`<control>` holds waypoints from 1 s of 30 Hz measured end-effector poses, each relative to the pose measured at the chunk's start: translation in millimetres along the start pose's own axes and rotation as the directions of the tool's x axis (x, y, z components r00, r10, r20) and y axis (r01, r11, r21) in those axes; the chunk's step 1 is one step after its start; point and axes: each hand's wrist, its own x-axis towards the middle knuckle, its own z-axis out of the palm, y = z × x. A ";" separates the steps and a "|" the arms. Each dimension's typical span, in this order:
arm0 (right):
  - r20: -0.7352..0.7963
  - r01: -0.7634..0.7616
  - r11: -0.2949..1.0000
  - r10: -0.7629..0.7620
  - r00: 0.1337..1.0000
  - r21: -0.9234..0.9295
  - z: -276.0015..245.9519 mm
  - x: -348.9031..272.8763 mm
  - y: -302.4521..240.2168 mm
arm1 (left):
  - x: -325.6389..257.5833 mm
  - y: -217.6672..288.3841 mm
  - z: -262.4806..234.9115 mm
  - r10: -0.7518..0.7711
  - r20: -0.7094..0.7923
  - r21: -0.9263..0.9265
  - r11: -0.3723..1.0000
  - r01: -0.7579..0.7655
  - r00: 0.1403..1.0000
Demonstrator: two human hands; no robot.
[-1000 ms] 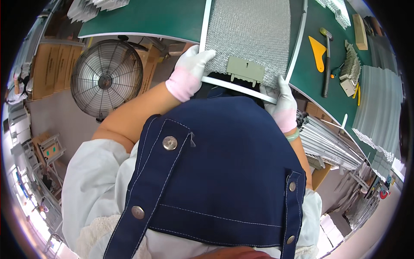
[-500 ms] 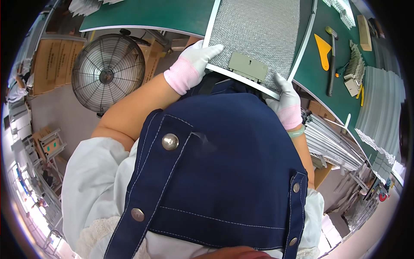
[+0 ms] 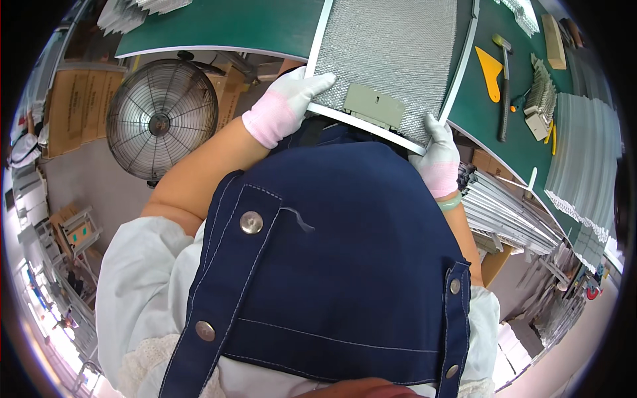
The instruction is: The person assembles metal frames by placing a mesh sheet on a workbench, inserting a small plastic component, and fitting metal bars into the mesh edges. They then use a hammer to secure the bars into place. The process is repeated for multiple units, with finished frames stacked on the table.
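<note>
A mesh filter panel (image 3: 388, 50), silver and finely textured inside a pale metal frame (image 3: 361, 124), lies with its near edge against my apron. My left hand (image 3: 290, 96), in a white glove with a pink cuff, grips the near left corner, thumb on top and fingers hidden below. At the near right corner my right hand (image 3: 438, 156), gloved alike, holds the frame, its thumb along the edge. Between the hands a grey-green rectangular plastic piece (image 3: 373, 106) rests at the panel's near edge, touching neither hand.
On the green table (image 3: 252, 26), to the right, lie a yellow scraper (image 3: 489, 71), a hammer (image 3: 504, 93), a row of pale clips (image 3: 541, 99) and corrugated sheets (image 3: 584, 159). A black fan (image 3: 161, 123) stands left. Metal strips (image 3: 507, 209) are stacked below the table.
The whole scene shifts slightly left in view. Both hands keep their hold on the frame, and the plastic piece stays in the same place on it.
</note>
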 end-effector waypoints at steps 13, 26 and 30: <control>0.119 -0.435 0.703 0.452 0.884 0.563 26.4 -5.1 -37.6 | 5.2 3.2 6.2 -0.347 -0.089 -0.452 0.849 0.273 0.934; 0.127 -0.321 0.817 0.297 0.946 0.480 4.5 2.3 -12.1 | 8.3 3.0 1.1 -0.386 0.054 -0.362 0.852 0.379 0.921; 0.186 -0.450 0.626 0.442 0.877 0.637 22.6 -2.6 -43.0 | 1.2 8.1 7.2 -0.254 0.061 -0.214 0.941 0.261 0.965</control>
